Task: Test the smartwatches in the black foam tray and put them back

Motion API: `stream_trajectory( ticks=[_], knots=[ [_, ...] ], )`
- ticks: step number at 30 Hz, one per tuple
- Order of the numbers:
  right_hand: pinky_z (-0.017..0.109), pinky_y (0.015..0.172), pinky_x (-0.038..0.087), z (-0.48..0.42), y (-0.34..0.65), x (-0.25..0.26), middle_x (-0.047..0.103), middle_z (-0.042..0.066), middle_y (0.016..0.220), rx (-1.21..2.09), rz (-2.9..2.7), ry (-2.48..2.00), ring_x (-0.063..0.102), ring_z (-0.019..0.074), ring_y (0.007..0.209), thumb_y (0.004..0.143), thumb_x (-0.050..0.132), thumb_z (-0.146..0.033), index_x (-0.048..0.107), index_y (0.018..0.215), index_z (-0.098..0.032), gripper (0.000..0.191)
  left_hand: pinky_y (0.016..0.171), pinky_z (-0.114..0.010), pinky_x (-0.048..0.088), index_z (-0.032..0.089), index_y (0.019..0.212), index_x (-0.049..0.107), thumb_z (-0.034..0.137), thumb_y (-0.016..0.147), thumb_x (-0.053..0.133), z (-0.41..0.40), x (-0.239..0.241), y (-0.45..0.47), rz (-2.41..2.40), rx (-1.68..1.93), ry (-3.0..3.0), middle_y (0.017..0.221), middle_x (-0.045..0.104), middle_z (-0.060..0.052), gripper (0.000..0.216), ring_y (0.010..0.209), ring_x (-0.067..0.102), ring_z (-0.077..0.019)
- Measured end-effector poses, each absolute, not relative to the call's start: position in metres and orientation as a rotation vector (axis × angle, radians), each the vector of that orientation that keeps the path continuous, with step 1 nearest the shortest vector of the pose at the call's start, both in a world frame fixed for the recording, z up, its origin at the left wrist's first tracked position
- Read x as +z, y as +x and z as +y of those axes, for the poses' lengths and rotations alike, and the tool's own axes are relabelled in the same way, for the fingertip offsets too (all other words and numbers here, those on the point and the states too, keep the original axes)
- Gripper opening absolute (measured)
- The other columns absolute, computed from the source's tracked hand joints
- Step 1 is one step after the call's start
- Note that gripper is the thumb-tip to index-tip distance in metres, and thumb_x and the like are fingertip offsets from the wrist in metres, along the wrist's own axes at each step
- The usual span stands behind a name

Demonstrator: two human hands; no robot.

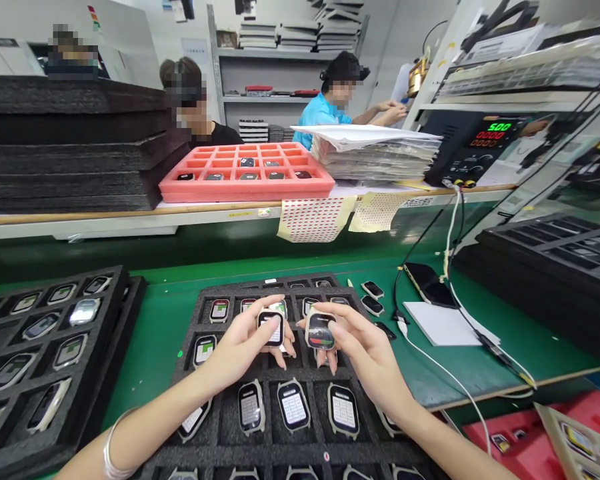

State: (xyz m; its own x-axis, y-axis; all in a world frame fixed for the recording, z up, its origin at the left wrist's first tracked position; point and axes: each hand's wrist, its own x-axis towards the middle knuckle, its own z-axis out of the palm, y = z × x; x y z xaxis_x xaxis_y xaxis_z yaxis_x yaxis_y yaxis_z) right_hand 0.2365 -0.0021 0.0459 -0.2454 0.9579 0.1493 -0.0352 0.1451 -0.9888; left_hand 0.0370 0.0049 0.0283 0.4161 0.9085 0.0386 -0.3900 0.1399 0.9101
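Observation:
My left hand (pixel 253 333) is closed round a smartwatch (pixel 271 329) whose screen is lit white, the thumb lying on the glass. In my right hand (pixel 357 333) is a second smartwatch (pixel 321 331), its screen mostly dark with red and green at the lower edge. Both watches have no straps and are held side by side above a black foam tray (pixel 220 417). Several more watch bodies sit in the tray's compartments, such as a lit watch (pixel 294 405) below my hands. The compartments right under my hands are partly hidden.
Another foam tray of watches (pixel 55 327) lies at left. On the right are loose watch pieces (pixel 373 305), a phone (pixel 430 283), white paper (pixel 445 323) and cables. A shelf holds a pink foam tray (pixel 245 190) and a power supply (pixel 473 147). Co-workers sit beyond.

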Motion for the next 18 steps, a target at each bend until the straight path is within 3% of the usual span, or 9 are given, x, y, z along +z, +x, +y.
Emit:
stream_trajectory(
  ticks=[7,12,16,18],
  knots=[
    [0.024,0.044,0.048,-0.004,0.235,0.05,0.065,0.003,0.076,1.285,-1.4,-0.979,0.06,0.0152,0.056,0.085,0.062,-0.033,0.059,0.112,-0.021,0.03,0.076,-0.041,0.051,0.019,0.122,0.047,0.017,0.08,0.057,-0.001,0.036,0.037,0.607,1.003,0.908,0.089,0.067,-0.009,0.043,0.086,0.066,-0.0262],
    [0.021,0.039,0.045,-0.011,0.233,0.061,0.067,0.004,0.077,1.272,-1.378,-0.99,0.055,0.0108,0.046,0.082,0.067,-0.034,0.061,0.104,-0.022,0.026,0.077,-0.039,0.051,0.018,0.109,0.051,0.011,0.073,0.058,-0.002,0.039,0.037,0.527,0.954,0.902,0.09,0.068,-0.009,0.038,0.086,0.066,-0.025],
    [0.029,0.053,0.054,-0.045,0.229,0.091,0.068,0.01,0.103,1.628,-1.435,-0.68,0.066,0.0178,0.063,0.073,0.078,-0.038,0.054,0.119,-0.031,0.052,0.072,-0.03,0.052,0.017,0.107,0.056,0.01,0.074,0.062,-0.005,0.043,0.037,0.505,0.943,0.871,0.091,0.066,-0.007,0.034,0.08,0.065,-0.0193],
    [0.035,0.066,0.057,-0.066,0.229,0.109,0.069,0.009,0.104,1.726,-1.435,-0.614,0.07,0.0223,0.074,0.072,0.079,-0.035,0.051,0.124,-0.037,0.059,0.071,-0.031,0.052,0.018,0.108,0.055,0.018,0.082,0.062,-0.007,0.044,0.037,0.532,0.937,0.893,0.089,0.065,-0.007,0.027,0.08,0.066,-0.0204]
  ],
)
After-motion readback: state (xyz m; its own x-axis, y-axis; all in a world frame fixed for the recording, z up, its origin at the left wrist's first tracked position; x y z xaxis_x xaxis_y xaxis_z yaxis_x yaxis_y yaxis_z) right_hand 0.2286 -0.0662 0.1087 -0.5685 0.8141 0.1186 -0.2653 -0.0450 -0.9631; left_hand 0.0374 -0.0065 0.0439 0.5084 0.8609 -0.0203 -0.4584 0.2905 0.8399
